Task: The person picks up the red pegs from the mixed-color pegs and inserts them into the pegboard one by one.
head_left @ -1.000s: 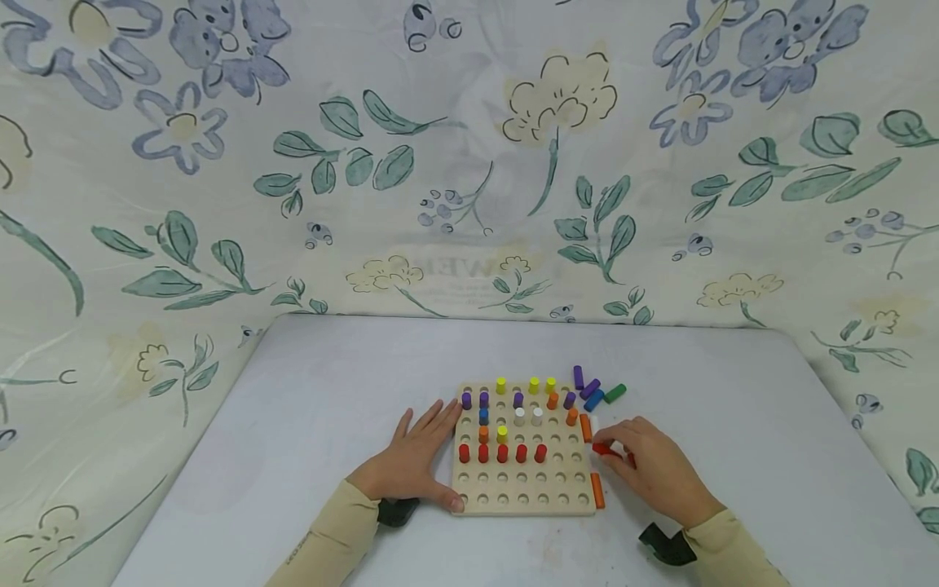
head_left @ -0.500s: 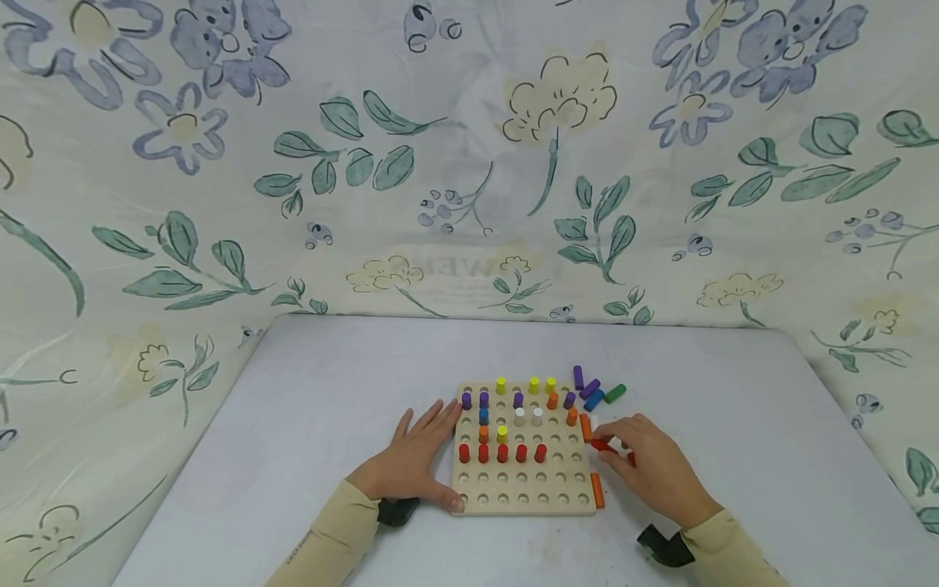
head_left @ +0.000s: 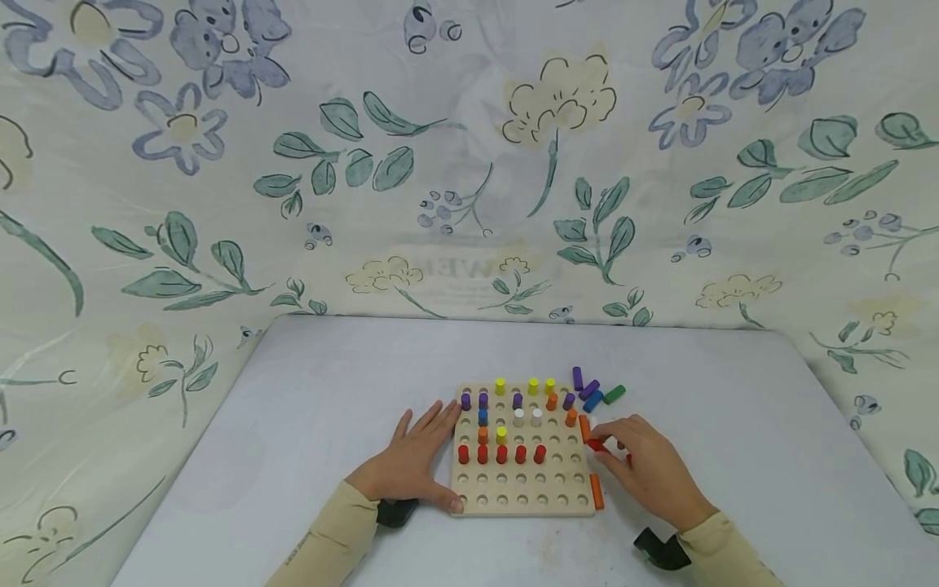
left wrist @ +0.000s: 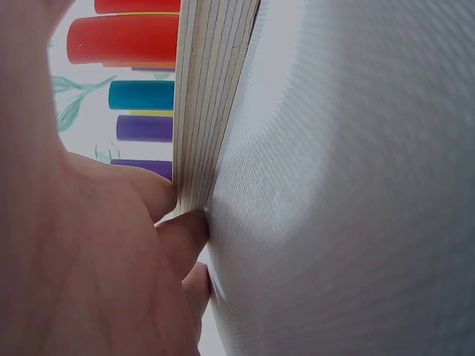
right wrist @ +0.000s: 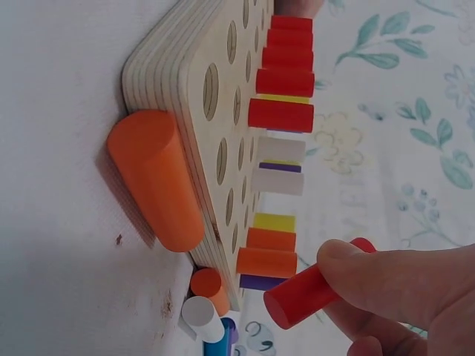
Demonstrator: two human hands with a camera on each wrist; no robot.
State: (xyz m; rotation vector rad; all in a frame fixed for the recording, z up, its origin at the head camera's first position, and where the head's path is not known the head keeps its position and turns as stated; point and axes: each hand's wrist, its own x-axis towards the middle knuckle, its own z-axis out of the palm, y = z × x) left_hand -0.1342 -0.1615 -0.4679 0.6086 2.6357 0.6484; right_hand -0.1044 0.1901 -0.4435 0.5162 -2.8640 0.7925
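Note:
In the head view a wooden peg board lies on the white table, with pegs upright in some holes. Its near row of red pegs stands at the left and middle. Along the board's left edge rests my left hand, fingers spread, thumb at the near corner. The left wrist view shows its fingertips against the layered side. My right hand pinches a red peg between thumb and fingers, tilted, just off the board's right edge. Another bit of red shows under that hand.
An orange peg lies along the board's right edge, and a second orange peg lies farther back. Loose purple pegs, a blue peg and a green peg lie beyond the far right corner. A flowered cloth hangs behind.
My right hand has shifted slightly left toward the board with the red peg in its pinch. The left hand stays where it was, and the pegs in the board are unchanged.

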